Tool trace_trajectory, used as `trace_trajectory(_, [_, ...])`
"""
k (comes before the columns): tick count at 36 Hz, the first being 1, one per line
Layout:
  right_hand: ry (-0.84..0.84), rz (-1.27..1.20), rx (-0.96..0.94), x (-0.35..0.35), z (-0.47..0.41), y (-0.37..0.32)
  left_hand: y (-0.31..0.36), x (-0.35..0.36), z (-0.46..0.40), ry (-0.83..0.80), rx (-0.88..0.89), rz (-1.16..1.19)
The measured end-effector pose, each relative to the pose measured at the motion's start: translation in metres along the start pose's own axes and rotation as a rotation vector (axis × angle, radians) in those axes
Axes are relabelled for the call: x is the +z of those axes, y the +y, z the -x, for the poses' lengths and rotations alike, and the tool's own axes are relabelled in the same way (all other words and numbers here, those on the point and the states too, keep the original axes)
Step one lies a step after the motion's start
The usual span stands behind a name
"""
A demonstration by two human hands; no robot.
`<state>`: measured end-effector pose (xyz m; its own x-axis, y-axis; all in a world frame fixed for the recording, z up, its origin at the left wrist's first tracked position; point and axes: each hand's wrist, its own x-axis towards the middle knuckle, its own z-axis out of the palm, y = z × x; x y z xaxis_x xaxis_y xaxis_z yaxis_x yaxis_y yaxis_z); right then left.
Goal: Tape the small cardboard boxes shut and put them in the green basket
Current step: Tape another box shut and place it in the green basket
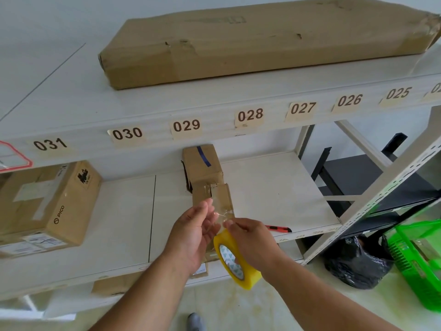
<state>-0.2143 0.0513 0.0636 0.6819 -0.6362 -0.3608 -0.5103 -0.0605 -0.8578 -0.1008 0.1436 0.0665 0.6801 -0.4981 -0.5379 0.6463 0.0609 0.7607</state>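
Head view, left hand (194,231) pinching clear tape, right hand (250,244) gripping tape roll (235,261)

Single head-worn wide-angle view, looking forward and down, close on the shelf (274,187) at arm's reach.

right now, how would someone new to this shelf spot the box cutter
Find the white shelf under the numbered labels, roughly below 028 and 027. At its front edge, right of the hands and tape roll, lies the box cutter. It is the only thin red-and-black thing there; everything else on that shelf is brown cardboard.
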Motion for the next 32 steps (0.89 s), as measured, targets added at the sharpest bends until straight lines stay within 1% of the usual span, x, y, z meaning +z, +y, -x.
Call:
trace_trajectory(2, [-0.011,0.002,-0.003,0.000,0.000,0.001,0.001,0.001,0.003,0.005,0.027,-0.056])
trace_trajectory(5, [-0.007,0.019,-0.008,0.001,0.000,0.005,0.004,0.001,0.007,0.028,0.138,-0.236])
trace_trajectory(7, [-0.008,0.022,-0.003,0.001,0.000,0.007,0.006,0.001,0.009,0.034,0.173,-0.271])
trace_trajectory(10, [-0.011,0.016,0.008,0.000,0.001,0.008,0.007,-0.001,0.009,-0.014,0.147,-0.231])
trace_trajectory(14, [-0.011,0.022,0.008,-0.001,0.002,0.009,0.006,-0.003,0.006,-0.086,0.021,-0.067])
trace_trajectory(16, [-0.009,0.029,0.009,-0.001,0.002,0.008,0.006,-0.003,0.005,-0.091,-0.017,-0.020])
trace_trajectory(18, [-0.006,0.032,0.011,-0.002,0.003,0.007,0.005,-0.003,0.004,-0.072,-0.007,-0.017])
trace_trajectory(20, [-0.007,0.051,0.007,-0.002,0.004,0.004,0.004,-0.001,0.003,-0.038,0.024,-0.069])
trace_trajectory(22, [-0.018,0.064,0.010,-0.001,0.005,0.003,0.003,0.000,0.001,-0.001,0.071,-0.188])
trace_trajectory(26, [-0.073,0.065,0.029,0.001,0.006,-0.001,0.008,0.004,-0.001,0.040,0.232,-0.433])
trace_trajectory(30, [-0.143,0.003,0.026,0.003,0.011,-0.005,0.021,0.013,0.001,0.031,0.344,-0.504])
trace_trajectory(32, [-0.155,-0.089,0.030,0.007,0.014,-0.003,0.027,0.014,-0.001,0.027,0.364,-0.517])
